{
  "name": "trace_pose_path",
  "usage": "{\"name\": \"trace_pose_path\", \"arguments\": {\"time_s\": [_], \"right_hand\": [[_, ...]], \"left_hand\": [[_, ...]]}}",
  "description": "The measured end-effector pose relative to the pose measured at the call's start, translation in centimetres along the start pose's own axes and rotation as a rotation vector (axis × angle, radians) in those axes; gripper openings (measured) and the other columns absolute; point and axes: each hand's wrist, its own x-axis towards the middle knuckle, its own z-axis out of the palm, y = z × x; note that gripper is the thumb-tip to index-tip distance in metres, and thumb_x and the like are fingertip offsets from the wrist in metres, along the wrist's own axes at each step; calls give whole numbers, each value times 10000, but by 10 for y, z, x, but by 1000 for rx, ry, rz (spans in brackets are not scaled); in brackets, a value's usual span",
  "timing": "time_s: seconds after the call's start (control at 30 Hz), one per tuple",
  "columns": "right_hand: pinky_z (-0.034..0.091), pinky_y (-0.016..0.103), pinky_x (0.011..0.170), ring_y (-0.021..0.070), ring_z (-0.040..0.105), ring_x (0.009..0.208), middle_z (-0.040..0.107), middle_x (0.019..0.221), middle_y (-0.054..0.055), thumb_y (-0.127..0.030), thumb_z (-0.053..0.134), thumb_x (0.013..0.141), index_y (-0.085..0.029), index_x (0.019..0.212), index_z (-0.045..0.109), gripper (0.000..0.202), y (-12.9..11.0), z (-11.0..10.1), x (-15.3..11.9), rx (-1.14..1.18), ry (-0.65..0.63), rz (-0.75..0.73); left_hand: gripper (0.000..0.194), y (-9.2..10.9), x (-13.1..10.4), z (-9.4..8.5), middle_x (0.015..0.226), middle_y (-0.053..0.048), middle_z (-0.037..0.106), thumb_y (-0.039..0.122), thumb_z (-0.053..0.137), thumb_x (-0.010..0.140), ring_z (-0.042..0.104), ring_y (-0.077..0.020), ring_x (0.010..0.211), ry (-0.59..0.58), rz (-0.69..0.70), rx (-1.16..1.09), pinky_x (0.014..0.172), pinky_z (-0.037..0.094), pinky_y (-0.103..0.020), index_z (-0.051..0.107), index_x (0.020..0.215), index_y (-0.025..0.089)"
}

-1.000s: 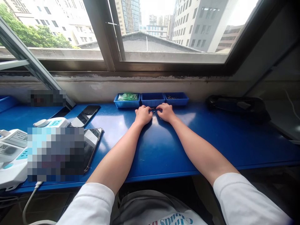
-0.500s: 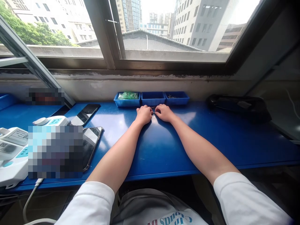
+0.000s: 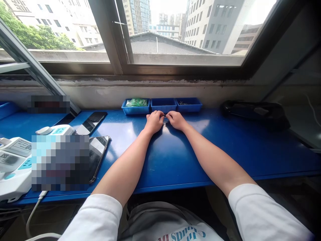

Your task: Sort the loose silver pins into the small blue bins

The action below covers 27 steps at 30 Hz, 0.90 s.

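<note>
My left hand point(image 3: 154, 121) and my right hand point(image 3: 176, 119) meet over the blue table, just in front of the bins. Both have their fingers closed in a pinch around a small dark, thin piece point(image 3: 165, 115) that bridges the gap between the fingertips. Its kind is too small to make out, and the fingers cover most of it. Behind the hands stand three blue bins: the left bin point(image 3: 136, 110) holds green-and-clear plastic packets point(image 3: 136, 102), the middle bin point(image 3: 163, 109) shows its bare inside, and the right bin point(image 3: 190, 109) holds small thin metallic pieces point(image 3: 185, 103).
On the left lie a phone point(image 3: 94, 121), a second phone in a clear case point(image 3: 100, 157) and white power strips point(image 3: 17, 167) with a cable point(image 3: 35, 209). A black case-like object point(image 3: 255, 113) lies at the right. The window wall point(image 3: 100, 92) bounds the table's back.
Both hands have shifted very slightly, with the fingertips raised a little. The small dark piece stays between them.
</note>
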Motion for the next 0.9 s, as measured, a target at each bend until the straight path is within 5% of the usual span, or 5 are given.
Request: {"name": "trace_pose_path", "arguments": {"time_s": [0.3, 0.9], "right_hand": [[377, 257, 647, 158, 583, 698, 662, 750, 55, -383, 370, 934, -185, 727, 611, 375, -1, -1, 0, 27, 117, 30], [328, 273, 578, 145, 533, 568, 591, 559, 44, -493, 327, 922, -182, 530, 540, 544, -7, 0, 0, 36, 113, 103]], "left_hand": [[164, 3, -3, -2, 990, -32, 660, 320, 518, 850, 585, -197, 978, 0, 101, -48, 887, 337, -350, 627, 911, 214], [152, 2, -2, 0, 920, 2, 689, 259, 462, 890, 615, -162, 900, 64, 117, -106, 838, 329, -314, 603, 926, 218]]}}
